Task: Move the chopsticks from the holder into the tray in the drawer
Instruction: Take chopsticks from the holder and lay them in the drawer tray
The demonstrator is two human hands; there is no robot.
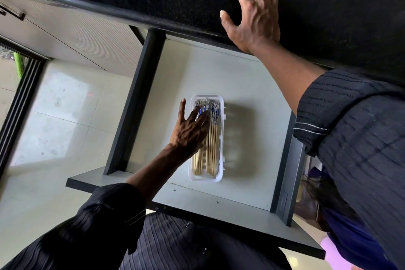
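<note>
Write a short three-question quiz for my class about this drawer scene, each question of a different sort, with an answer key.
1. True or false: the white tray sits inside the open drawer.
2. Multiple choice: where does the right hand rest? A) in the tray B) on the dark countertop C) on the drawer front
3. Fill in: the left hand lies with fingers spread over the ____ in the tray.

Key
1. True.
2. B.
3. chopsticks, wooden with blue and white patterned ends.
</note>
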